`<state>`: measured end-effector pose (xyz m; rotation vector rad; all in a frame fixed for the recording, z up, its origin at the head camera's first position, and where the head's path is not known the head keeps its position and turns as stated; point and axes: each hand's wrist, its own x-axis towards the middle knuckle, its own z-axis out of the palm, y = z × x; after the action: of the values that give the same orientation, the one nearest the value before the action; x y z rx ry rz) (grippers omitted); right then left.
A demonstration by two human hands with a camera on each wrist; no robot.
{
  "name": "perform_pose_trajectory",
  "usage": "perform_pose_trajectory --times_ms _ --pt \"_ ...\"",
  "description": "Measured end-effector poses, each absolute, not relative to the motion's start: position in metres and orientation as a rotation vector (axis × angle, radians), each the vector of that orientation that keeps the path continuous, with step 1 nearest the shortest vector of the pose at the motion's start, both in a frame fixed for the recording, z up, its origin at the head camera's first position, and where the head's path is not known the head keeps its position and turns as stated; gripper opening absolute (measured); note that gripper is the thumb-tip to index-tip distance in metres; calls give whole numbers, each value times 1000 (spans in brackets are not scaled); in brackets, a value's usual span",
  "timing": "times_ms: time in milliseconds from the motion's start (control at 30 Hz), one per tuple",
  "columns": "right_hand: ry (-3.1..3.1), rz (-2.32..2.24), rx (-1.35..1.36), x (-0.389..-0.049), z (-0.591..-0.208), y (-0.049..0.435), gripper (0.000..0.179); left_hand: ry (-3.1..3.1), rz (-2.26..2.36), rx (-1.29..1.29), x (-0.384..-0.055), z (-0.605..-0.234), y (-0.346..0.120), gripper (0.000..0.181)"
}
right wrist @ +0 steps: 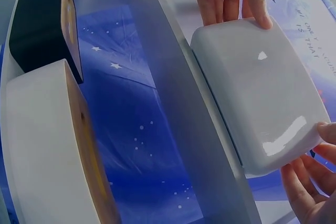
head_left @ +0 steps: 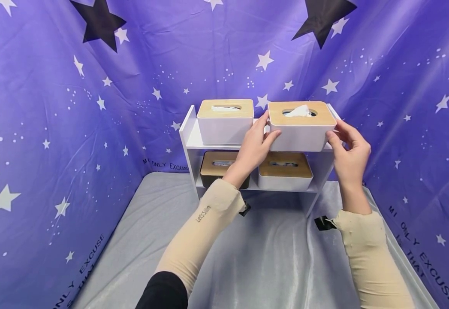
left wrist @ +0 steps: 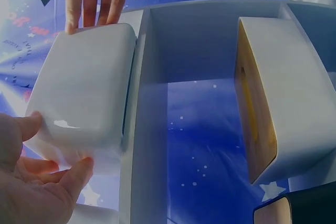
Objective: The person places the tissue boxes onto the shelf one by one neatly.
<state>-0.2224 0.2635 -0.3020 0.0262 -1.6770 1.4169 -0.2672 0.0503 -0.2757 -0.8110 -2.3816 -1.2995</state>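
A white tissue box (head_left: pixel 301 136) with a wooden lid and a tissue poking from its slot is at the upper right of a white two-tier shelf (head_left: pixel 188 128). My left hand (head_left: pixel 253 143) holds its left end, thumb toward the front. On the right end, my right hand (head_left: pixel 351 152) grips with thumb and fingers. The left wrist view shows the underside of this box (left wrist: pixel 86 82) between both hands, next to the upper board's edge. From the right wrist, the same box (right wrist: pixel 257 93) appears pinched at its two ends.
Another white tissue box (head_left: pixel 225 131) stands on the upper tier at left. Below are a black tissue box (head_left: pixel 213 179), partly behind my left arm, and a white one (head_left: pixel 285 183). Grey cloth (head_left: pixel 263 257) covers the surface; purple star-printed curtains (head_left: pixel 224 56) surround it.
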Motion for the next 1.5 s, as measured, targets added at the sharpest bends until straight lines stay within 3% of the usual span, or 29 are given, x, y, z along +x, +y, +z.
perform_pose_trajectory --times_ms 833,1500 --pt "-1819 1377 -28 -223 -303 260 45 -2427 -1238 -774 -275 -281 64 61" --pt "-1836 1431 51 -204 -311 260 49 -2350 -1399 -920 -252 -286 38 71"
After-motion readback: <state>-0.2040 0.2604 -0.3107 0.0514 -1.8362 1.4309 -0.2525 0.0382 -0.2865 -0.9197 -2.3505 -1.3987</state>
